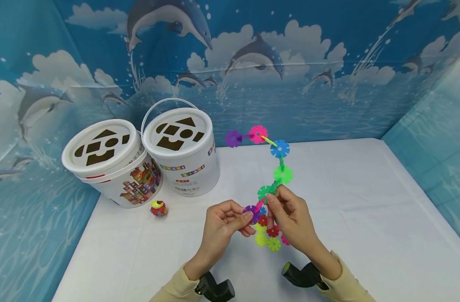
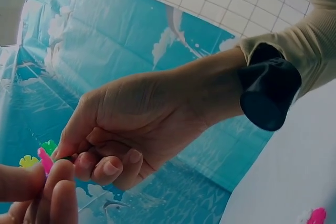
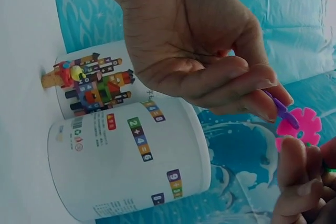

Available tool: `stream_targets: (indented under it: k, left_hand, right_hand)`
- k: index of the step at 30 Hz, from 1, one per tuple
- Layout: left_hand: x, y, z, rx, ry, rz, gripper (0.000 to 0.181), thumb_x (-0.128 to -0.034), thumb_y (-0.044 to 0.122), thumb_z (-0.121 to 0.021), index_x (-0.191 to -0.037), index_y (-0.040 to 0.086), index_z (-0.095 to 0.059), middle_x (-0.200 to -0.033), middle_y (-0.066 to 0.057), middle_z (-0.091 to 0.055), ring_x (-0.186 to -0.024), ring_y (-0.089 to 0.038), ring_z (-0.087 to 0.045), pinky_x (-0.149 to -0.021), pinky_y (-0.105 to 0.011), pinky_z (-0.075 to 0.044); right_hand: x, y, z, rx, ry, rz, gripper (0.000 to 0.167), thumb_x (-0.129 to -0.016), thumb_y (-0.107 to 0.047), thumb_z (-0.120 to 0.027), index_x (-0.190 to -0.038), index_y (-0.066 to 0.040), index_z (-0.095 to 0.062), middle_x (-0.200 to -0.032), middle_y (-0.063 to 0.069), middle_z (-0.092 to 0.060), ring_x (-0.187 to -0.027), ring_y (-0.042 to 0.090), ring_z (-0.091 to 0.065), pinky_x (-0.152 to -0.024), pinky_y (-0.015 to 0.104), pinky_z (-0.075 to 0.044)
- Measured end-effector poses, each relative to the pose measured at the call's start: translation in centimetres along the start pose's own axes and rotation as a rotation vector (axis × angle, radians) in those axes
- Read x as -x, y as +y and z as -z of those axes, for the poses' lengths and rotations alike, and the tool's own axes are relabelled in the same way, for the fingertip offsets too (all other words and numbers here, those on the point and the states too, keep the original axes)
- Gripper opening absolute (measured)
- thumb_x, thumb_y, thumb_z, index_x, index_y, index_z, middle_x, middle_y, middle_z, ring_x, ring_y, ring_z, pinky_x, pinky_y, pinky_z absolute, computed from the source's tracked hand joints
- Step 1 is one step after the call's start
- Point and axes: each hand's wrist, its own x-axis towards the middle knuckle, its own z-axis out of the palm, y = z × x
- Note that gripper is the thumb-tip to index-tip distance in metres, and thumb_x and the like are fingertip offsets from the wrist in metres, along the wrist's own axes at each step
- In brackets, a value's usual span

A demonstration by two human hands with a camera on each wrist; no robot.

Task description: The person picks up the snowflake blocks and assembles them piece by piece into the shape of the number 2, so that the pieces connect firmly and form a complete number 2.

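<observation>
My left hand [image 1: 224, 224] pinches a purple snowflake disc [image 1: 251, 214] between thumb and fingers. A pink disc [image 3: 303, 124], seen nearly edge-on from the head, is slotted into it. Close beside, my right hand [image 1: 293, 216] pinches a green snowflake disc [image 1: 265, 193] at the pink one's other side. From there a chain runs up through a light green disc [image 1: 283, 174], a blue disc [image 1: 280, 149] and a bright pink disc [image 1: 258, 134] to a purple end disc [image 1: 233, 139]. Below the hands show red discs [image 1: 273, 230] and yellow discs [image 1: 274, 244], partly hidden; their links are unclear.
Two white lidded buckets, a left bucket [image 1: 139, 184] and a right bucket [image 1: 199, 176], stand at the back left. A small red and yellow toy figure [image 1: 158, 208] sits before them. Behind the white table [image 1: 366, 201] hangs a dolphin-print backdrop [image 1: 309, 105].
</observation>
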Motion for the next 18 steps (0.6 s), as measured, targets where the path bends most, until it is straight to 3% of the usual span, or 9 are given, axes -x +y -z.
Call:
stream_targets:
  k: [11, 18]
  left_hand:
    - [-0.5, 0.3, 0.9, -0.067, -0.145, 0.022, 0.015, -0.0892, 0.004, -0.065, -0.092, -0.011, -0.064, -0.082, -0.026, -0.066, -0.068, -0.019, -0.069, -0.058, -0.036, -0.056]
    - [-0.6, 0.3, 1.2, -0.153, -0.167, -0.017, 0.012, -0.0877, 0.002, -0.067, -0.097, -0.006, -0.067, -0.082, -0.02, -0.068, -0.066, -0.028, -0.067, -0.057, -0.038, -0.055]
  right_hand:
    - [-0.6, 0.0, 1.2, -0.005, -0.081, -0.056, 0.021, -0.097, 0.009, -0.04, -0.082, -0.005, -0.048, -0.059, 0.003, -0.052, -0.045, 0.013, -0.043, -0.036, 0.027, -0.034]
    - [-0.8, 0.1, 1.8, -0.049, -0.136, -0.07, 0.021, -0.098, 0.008, -0.038, -0.083, -0.003, -0.047, -0.061, 0.004, -0.051, -0.048, 0.015, -0.048, -0.04, 0.029, -0.039]
